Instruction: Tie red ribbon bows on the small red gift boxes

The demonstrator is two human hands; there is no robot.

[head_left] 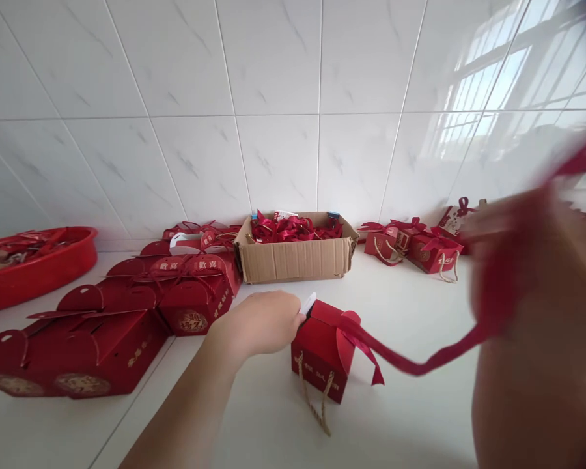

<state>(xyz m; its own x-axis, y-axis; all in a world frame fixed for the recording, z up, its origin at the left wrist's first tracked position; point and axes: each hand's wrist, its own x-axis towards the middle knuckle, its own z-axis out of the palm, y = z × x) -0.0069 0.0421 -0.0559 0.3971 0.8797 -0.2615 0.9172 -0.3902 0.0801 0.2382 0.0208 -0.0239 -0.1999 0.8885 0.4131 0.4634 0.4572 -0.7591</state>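
left hand (261, 322) at centre frame curls closed on the top of the small red box (320, 352); right hand (542, 247), blurred at the right edge, grips the box's red ribbon (420, 365), which runs between them.

Red gift box (322, 352) with gold lettering, red ribbon (410, 361), brown cardboard box (293, 260), white tiles (273, 98)

Matt red card on the gift box (320, 355), with rough twisted cord (320, 410) for handles. Soft sheen along the ribbon (420, 369), probably satin cloth, though blurred here. Dull brown corrugated cardboard for the carton (293, 259). Glossy red plastic in the basin (43, 268). Smooth, glazed white across wall tiles (273, 150) and worktop (410, 423).
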